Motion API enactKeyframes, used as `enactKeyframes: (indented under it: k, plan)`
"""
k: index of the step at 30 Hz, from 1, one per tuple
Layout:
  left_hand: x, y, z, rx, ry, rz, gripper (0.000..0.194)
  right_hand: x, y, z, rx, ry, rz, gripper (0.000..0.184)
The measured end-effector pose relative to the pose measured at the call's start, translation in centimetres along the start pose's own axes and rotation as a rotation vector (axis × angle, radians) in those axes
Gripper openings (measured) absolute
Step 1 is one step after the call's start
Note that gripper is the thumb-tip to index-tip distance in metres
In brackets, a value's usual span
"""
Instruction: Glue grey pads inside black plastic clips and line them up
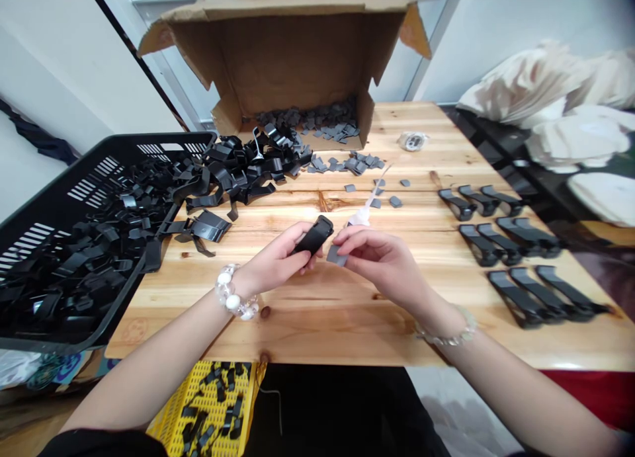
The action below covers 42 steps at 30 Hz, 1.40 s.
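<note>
Black sleeve (106, 444) foremost, your left hand (272, 262) gripped a curved black clip (314, 236); right hand (385, 265) pinched a grey square (335, 256)!

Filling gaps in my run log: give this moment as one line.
left hand: holds black part | right hand: pinches grey pad | cardboard box: open, grey pieces inside

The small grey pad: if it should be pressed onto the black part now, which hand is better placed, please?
Probably the right hand: it already pinches the grey pad, close beside the black part. The left hand is occupied with holding that part.
</note>
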<state>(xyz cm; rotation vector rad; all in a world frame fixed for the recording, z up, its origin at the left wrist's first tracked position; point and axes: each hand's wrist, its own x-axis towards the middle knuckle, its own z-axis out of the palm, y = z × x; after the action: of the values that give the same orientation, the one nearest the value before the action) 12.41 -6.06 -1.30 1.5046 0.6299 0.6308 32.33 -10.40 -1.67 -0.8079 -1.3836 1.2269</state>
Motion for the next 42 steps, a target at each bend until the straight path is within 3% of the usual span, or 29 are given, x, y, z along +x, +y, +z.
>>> enactKeyframes:
  k: [6, 16, 23, 25, 29, 32, 34, 36, 38, 42]
  plan:
    - [0.1, -0.3, -0.2, 0.024, -0.056, 0.053, 0.047, 0.1, -0.1, 0.2, -0.02, -0.031, 0.033, 0.009]
    - [0.1, -1.1, 1.3, -0.083, -0.035, 0.076, 0.054, 0.2, 1.3, 0.9, -0.083, 0.101, 0.225, 0.015]
    - [0.0, -0.8, 1.6, -0.224, 0.013, 0.06, 0.059, 0.0, 0.3, 0.6, 0.017, 0.076, 0.164, 0.01]
    - [0.0, -0.6, 1.3, -0.277, 0.074, 0.034, 0.055, 0.1, -0.5, 0.1, 0.084, 0.116, 0.095, 0.013]
    - [-0.1, -0.2, 0.9, -0.378, 0.179, -0.031, 0.039, 0.8, -1.6, -1.9, 0.109, 0.343, 0.047, 0.019]
    - [0.0, -0.1, 0.7, -0.442, 0.218, -0.06, 0.037, 1.5, -1.5, -4.3, -0.051, 0.408, 0.113, 0.011]
    - [0.1, -0.1, 0.7, -0.46, 0.235, -0.064, 0.038, 1.8, -0.9, -5.7, -0.275, 0.332, 0.171, 0.002]
    - [0.2, -0.2, 0.6, -0.454, 0.244, -0.061, 0.04, 1.8, -0.1, -6.5, -0.532, 0.198, 0.22, 0.018]
    - [0.2, -0.2, 0.7, -0.439, 0.245, -0.062, 0.041, 1.7, 0.7, -6.5, -0.741, 0.085, 0.23, 0.031]
    - [0.2, 0.1, 0.9, -0.445, 0.245, -0.069, 0.045, 1.7, 1.6, -4.8, -0.878, 0.033, 0.169, 0.028]
